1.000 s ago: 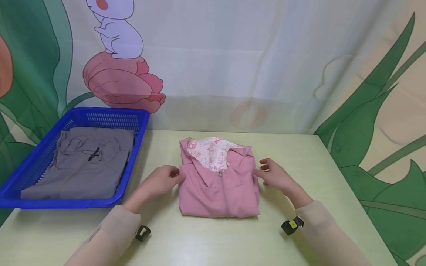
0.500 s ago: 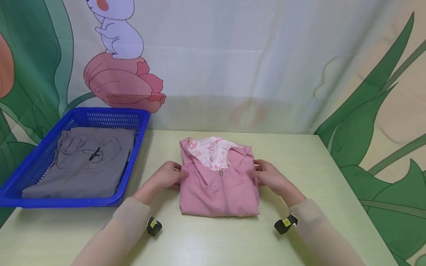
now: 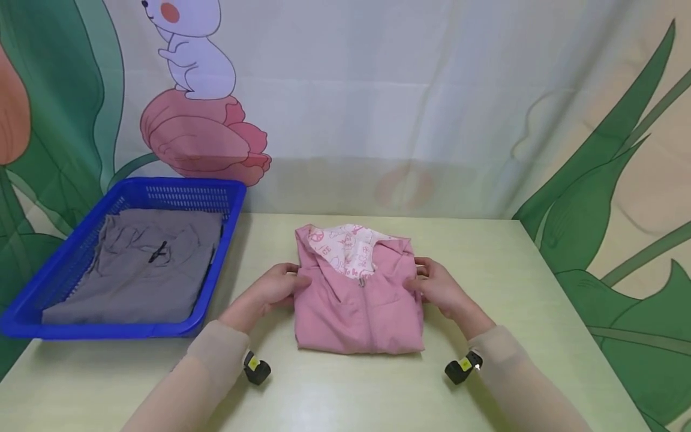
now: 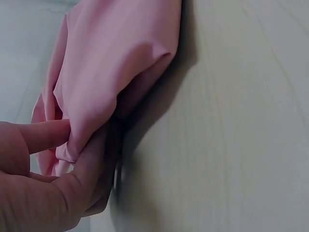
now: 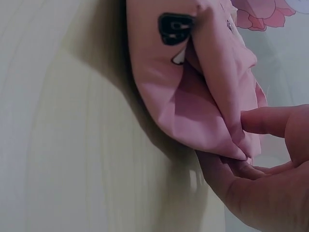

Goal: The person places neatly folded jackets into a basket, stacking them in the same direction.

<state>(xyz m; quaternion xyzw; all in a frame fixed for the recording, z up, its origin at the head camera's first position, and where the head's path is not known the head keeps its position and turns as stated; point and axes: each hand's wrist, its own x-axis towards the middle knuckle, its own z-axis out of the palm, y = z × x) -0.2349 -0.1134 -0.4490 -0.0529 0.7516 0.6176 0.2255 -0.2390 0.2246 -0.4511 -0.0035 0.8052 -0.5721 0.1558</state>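
A folded pink zip jacket (image 3: 345,318) with a white printed lining lies on the table in front of me. My left hand (image 3: 275,285) grips its left edge, thumb on top and fingers tucked beneath; the left wrist view shows the pink cloth (image 4: 111,58) between them. On the opposite edge my right hand (image 3: 439,288) pinches the jacket the same way. In the right wrist view the thumb presses the upper layer of the side fold (image 5: 207,116) while other fingers go under it. A dark printed patch (image 5: 175,28) shows on that side.
At the left stands a blue plastic basket (image 3: 216,273) holding a folded grey garment (image 3: 135,282) with a black tie. The pale wooden table (image 3: 345,396) runs back to a printed curtain (image 3: 345,108).
Both hands have moved inward to the jacket's sides, and their fingers have slipped under its edges to take hold. The jacket has stayed nearly in place; the view has shifted slightly.
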